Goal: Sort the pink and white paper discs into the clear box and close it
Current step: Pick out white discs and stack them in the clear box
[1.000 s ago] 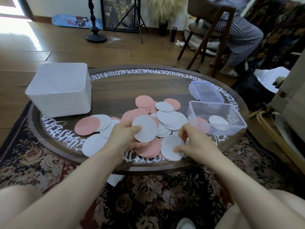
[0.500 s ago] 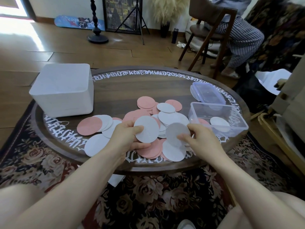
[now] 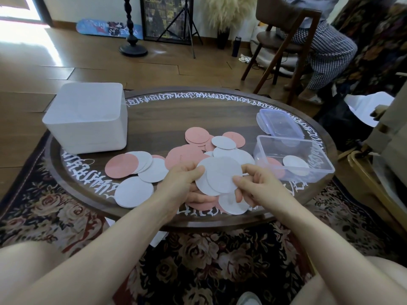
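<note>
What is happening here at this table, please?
A person is sorting paper discs. The left hand and the right hand together hold a few white discs above the loose pile on the round table. The clear box to the right already holds a pink and a white disc; its lid lies behind it, still off.

**Wearer's body: visible condition**

Two bare forearms enter from the lower edge, each ending in a bare hand: left hand (image 3: 182, 181), right hand (image 3: 255, 186). No sleeve reaches either arm within view. Fingernails appear short and unpainted as far as can be judged. Both knees (image 3: 33, 269) show bare at the lower corners. Between them, at the bottom edge, the tip of a pale shoe or slipper (image 3: 248, 300) is partly visible.
</note>
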